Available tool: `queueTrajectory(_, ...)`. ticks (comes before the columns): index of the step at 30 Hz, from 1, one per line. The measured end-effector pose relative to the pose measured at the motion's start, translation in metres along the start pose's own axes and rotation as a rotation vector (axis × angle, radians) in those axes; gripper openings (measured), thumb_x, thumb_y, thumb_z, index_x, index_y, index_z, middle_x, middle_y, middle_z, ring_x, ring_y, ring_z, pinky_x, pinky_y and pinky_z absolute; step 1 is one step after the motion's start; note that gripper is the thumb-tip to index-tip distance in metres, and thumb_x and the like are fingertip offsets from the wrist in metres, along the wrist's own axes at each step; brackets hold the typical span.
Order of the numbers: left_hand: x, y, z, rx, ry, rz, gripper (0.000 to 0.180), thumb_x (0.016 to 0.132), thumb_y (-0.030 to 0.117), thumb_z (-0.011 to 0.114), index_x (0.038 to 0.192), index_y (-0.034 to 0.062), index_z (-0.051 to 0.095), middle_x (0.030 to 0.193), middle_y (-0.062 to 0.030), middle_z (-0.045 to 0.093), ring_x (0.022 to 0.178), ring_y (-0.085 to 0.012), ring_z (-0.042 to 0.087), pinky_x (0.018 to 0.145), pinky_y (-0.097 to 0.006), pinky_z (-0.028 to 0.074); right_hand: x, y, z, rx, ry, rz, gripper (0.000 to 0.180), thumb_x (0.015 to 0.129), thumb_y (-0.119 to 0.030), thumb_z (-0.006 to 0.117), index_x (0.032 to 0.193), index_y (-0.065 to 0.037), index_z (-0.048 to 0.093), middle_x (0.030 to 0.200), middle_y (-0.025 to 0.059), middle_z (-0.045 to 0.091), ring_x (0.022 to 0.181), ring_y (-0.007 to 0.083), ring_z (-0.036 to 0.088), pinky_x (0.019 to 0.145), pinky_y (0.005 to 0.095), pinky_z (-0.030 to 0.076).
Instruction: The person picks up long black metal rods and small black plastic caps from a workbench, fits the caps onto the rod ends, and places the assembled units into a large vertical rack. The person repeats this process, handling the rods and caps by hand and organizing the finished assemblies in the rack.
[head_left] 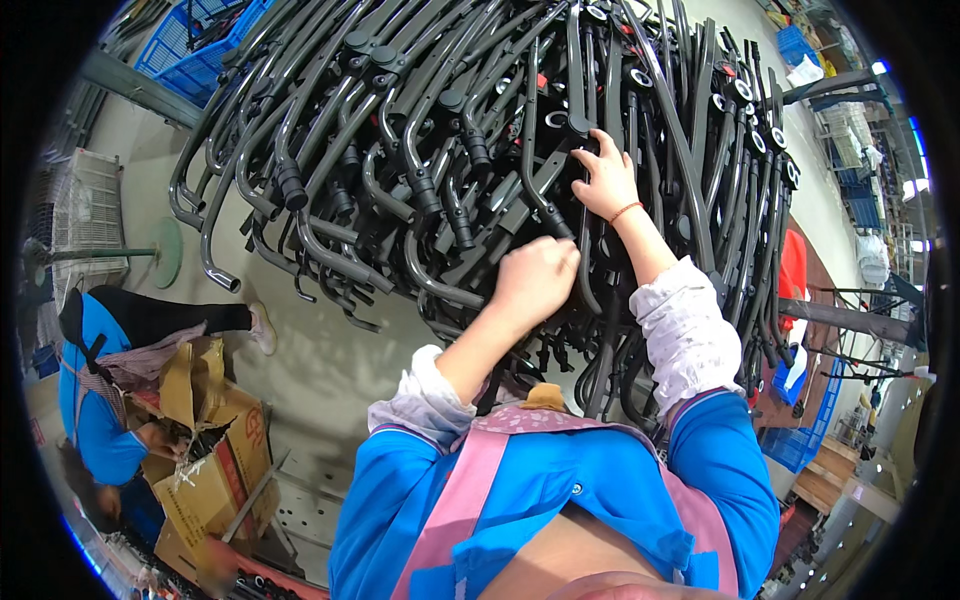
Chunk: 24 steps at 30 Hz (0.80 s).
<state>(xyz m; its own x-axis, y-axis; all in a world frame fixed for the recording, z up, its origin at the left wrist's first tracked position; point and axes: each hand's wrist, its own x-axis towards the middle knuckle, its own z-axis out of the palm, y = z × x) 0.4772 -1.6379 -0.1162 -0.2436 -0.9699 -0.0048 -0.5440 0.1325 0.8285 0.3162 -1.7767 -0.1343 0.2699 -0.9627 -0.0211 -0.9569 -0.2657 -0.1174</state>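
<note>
In front of me lies a dense pile of black metal tube frames [330, 150], many with bent ends and round joints. My left hand [540, 280] is closed, knuckles up, just below the lower end of a bent black tube [530, 150]. Whatever its fingers hold is hidden beneath the hand. Farther forward, my right hand [607, 182] has its thumb and fingers apart. Its fingertips are beside the round lower end of a flat black bar [576, 85], apparently touching it.
At the lower left, a co-worker in blue [100, 400] reaches into an open cardboard box [215, 490]. A blue crate [190, 45] stands behind the pile at far left. Red cloth [793, 270] and a horizontal metal post [845, 322] are to the right, with loaded shelves [860, 190] beyond.
</note>
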Motion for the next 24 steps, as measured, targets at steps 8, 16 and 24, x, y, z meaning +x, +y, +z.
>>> queueTrajectory(8,0.026,-0.046,-0.087,0.186,0.603,-0.052,0.029,0.085,0.013,0.062,0.11,-0.001,0.061,0.104,-0.0191,0.062,0.097,-0.0366,0.061,0.086,-0.042,0.049,0.0,0.001,0.004,0.02,0.041,0.003,0.05,0.068,-0.021,0.067,0.117,-0.014,0.066,0.146,0.0134,0.038,0.131,0.0287,0.044,0.105,0.0482,0.037)
queueTrajectory(16,0.022,-0.056,-0.112,0.439,0.544,-0.058,0.027,0.086,0.013,0.059,0.11,0.0023,0.065,0.104,-0.0138,0.066,0.099,-0.0327,0.063,0.087,-0.041,0.05,-0.001,-0.005,-0.01,0.022,-0.045,0.028,0.057,0.067,-0.042,0.075,0.115,-0.013,0.068,0.15,0.0141,0.034,0.139,0.0271,0.033,0.103,0.052,0.036)
queueTrajectory(24,0.098,-0.064,-0.1,0.62,0.339,0.035,0.036,0.086,0.026,0.064,0.107,-0.0024,0.057,0.1,-0.0189,0.063,0.094,-0.0358,0.064,0.081,-0.046,0.051,-0.003,-0.012,-0.009,0.032,-0.009,0.037,0.082,0.06,-0.063,0.076,0.12,-0.008,0.064,0.15,0.0172,0.033,0.141,0.029,0.03,0.103,0.0499,0.035)
